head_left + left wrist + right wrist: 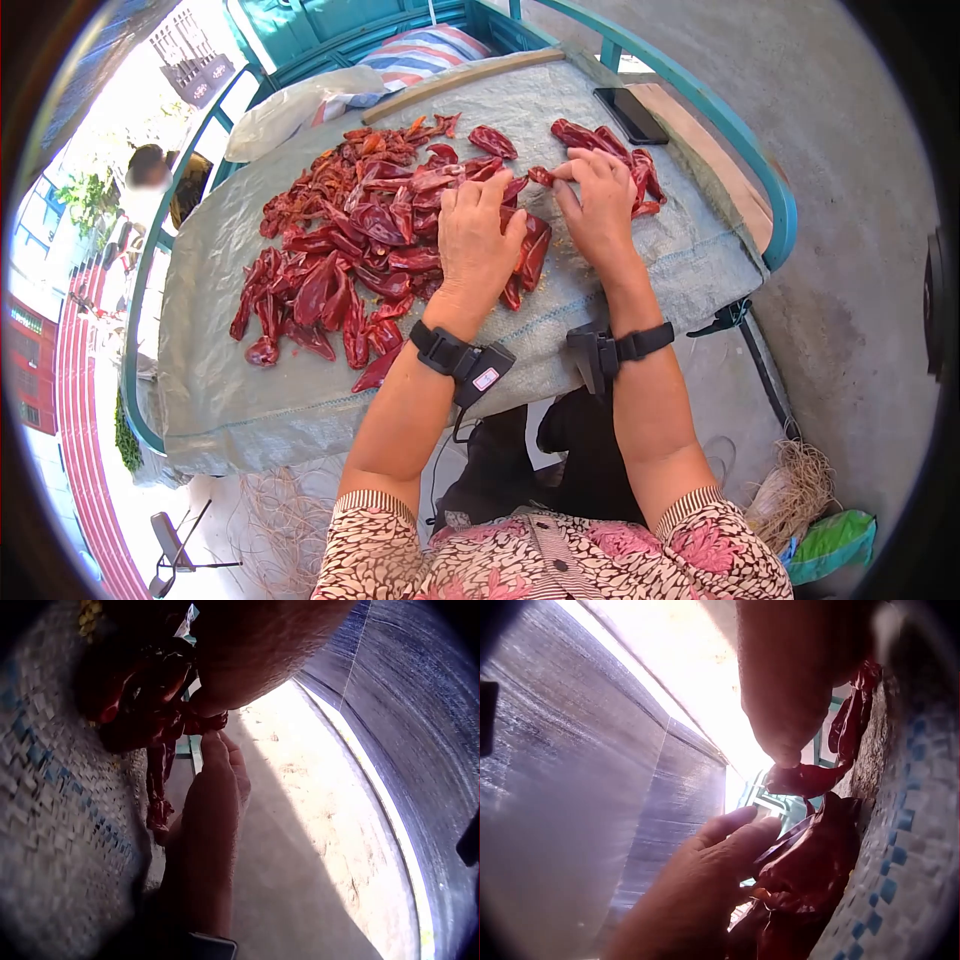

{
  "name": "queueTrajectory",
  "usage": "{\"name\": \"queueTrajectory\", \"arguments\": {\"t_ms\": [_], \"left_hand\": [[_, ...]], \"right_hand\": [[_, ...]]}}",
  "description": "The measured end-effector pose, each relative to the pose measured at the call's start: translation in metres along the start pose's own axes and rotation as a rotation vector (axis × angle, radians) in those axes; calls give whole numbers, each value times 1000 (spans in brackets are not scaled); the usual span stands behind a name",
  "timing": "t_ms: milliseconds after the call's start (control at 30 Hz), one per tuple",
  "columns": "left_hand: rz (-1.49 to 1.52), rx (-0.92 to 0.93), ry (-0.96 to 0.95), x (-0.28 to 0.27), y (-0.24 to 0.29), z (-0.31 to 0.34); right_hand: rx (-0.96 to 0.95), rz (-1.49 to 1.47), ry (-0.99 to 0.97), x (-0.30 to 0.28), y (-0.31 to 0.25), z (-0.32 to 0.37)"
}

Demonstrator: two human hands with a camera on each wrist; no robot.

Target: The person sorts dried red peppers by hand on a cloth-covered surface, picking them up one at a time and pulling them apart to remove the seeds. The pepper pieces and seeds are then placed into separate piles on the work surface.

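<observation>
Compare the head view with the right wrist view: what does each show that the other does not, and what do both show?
Only the head view: a smartphone, a wooden strip, a striped sack and the person's patterned shirt.

Only the right wrist view: individual blue squares in the weave, close up.

Both: the left hand, the right hand pinching a small red pepper, other wrinkled red peppers and the woven sheet.

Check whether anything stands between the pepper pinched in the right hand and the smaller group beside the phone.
Only the right hand itself: its fingers lie between the pinched pepper and the smaller group, partly covering it. Nothing else visible stands between. The phone lies beyond the group.
</observation>
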State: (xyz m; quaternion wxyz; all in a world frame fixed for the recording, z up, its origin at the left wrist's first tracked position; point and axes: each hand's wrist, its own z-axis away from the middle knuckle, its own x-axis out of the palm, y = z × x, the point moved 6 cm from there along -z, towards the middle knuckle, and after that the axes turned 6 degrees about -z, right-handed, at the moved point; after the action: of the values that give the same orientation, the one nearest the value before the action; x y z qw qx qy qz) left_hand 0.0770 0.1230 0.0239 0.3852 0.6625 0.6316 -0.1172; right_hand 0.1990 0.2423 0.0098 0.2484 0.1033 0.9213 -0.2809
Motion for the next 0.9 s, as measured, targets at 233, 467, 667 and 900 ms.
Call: {"name": "queueTrajectory", "arguments": {"t_ms": [233,467,667,900], "left_hand": [[70,45,-9,-1,3,-4],[167,154,-112,4,14,1],[91,132,-259,21,5,10],[140,73,-223,15,6,8]], "right_hand": [[-109,-147,-24,-9,-19,-5],[351,419,-12,-15,48,6],[340,545,-205,-7,43,4],[295,413,-118,-9,45,7]]}}
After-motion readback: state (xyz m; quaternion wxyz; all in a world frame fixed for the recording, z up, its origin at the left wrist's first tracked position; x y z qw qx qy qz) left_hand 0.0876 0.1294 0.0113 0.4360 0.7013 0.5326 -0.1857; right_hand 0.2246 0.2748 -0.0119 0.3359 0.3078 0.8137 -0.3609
